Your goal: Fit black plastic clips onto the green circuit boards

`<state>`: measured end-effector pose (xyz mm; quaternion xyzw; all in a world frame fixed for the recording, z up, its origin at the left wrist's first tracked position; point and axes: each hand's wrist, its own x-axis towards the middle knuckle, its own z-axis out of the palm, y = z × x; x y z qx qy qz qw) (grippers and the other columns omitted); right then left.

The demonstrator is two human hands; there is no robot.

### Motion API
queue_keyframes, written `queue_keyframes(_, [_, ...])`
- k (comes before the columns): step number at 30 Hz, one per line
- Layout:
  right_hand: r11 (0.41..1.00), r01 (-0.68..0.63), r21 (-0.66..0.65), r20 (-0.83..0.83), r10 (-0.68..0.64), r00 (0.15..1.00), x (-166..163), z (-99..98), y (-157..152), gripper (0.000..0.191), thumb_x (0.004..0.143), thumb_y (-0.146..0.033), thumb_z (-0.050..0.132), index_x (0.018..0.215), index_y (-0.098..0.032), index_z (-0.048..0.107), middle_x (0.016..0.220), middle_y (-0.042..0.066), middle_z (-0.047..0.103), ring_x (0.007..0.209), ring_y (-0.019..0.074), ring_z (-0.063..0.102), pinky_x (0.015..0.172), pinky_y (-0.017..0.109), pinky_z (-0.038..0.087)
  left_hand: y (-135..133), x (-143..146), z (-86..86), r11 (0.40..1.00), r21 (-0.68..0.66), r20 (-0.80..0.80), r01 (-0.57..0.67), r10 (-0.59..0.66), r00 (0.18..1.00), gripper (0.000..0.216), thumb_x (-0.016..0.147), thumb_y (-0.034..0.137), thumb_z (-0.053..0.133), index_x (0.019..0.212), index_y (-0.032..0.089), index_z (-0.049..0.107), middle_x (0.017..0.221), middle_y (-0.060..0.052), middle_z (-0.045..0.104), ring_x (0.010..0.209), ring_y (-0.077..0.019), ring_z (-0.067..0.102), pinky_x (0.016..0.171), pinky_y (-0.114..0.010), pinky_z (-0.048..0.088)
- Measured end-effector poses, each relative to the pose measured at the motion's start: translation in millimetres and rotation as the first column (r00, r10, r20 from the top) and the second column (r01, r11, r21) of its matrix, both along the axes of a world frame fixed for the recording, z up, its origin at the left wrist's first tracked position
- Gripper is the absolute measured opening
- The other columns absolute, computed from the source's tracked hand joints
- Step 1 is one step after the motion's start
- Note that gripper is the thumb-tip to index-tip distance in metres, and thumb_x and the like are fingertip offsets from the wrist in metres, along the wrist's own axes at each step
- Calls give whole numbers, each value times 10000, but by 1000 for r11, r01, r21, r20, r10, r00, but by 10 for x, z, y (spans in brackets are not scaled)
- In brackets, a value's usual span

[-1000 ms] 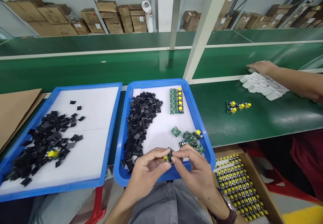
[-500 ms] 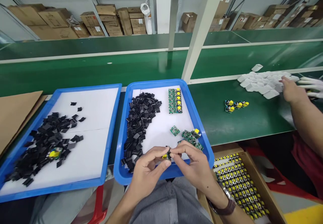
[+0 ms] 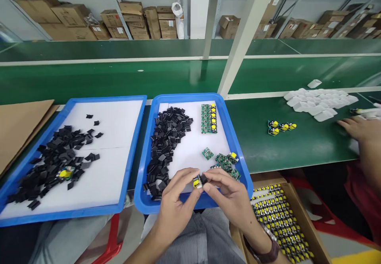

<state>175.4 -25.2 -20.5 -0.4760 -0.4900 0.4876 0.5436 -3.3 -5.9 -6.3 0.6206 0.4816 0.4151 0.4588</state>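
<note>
Over the near edge of the blue tray (image 3: 138,184), my left hand (image 3: 178,200) pinches a small circuit board with a yellow part (image 3: 196,182). My right hand (image 3: 230,198) grips a black plastic clip (image 3: 204,178), which touches the board's right side. Fingertips partly cover both pieces. Just beyond my right hand lies a loose pile of green circuit boards (image 3: 226,161), one with a yellow part on top. A single board (image 3: 207,153) sits apart from them. Further back is a neat block of boards (image 3: 209,118) with a column of yellow parts. Black clips (image 3: 168,137) heap along the tray's left side.
Another blue tray (image 3: 135,137) at left holds black clips and one yellow-topped board (image 3: 66,173). Right of me, a cardboard box (image 3: 317,232) contains rows of yellow-topped assemblies. White housings (image 3: 321,101) and several assemblies (image 3: 279,127) lie on the green bench near a co-worker's hand (image 3: 361,127).
The board between my hands has turned, and the black clip now shows more plainly at its right side. The co-worker's hand has moved nearer, away from the white housings. The view has shifted slightly.
</note>
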Motion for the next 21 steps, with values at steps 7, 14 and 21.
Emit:
queue_keyframes(7, [997, -44, 59, 105, 38, 994, -47, 61, -120, 271, 983, -196, 703, 1209, -330, 768, 1098, 50, 729, 1012, 195, 699, 897, 343, 611, -115, 93, -89, 990, 140, 33, -12, 7, 999, 495, 944, 94, 680, 1360, 359, 721, 1283, -76, 744, 1200, -298, 685, 1109, -434, 512])
queue_keyframes(14, [998, 54, 19, 56, -55, 997, -123, 40, -154, 272, 994, -186, 687, 1202, -340, 773, 1122, 44, 745, 1028, 182, 721, 872, 286, 629, -99, 44, -66, 966, 258, -67, 19, -1, 998, 510, 921, 67, 688, 1375, 298, 689, 1217, -67, 759, 1120, -245, 732, 1016, -366, 600])
queue_keyframes(21, [999, 40, 28, 24, -41, 999, -156, 5, -220, 437, 970, -163, 716, 1335, -403, 707, 1280, 32, 714, 1070, 171, 734, 960, 299, 629, -58, -8, -104, 923, 385, -113, -22, 70, 991, 426, 932, 62, 689, 1315, 248, 667, 1212, -63, 743, 1126, -196, 732, 994, -305, 625])
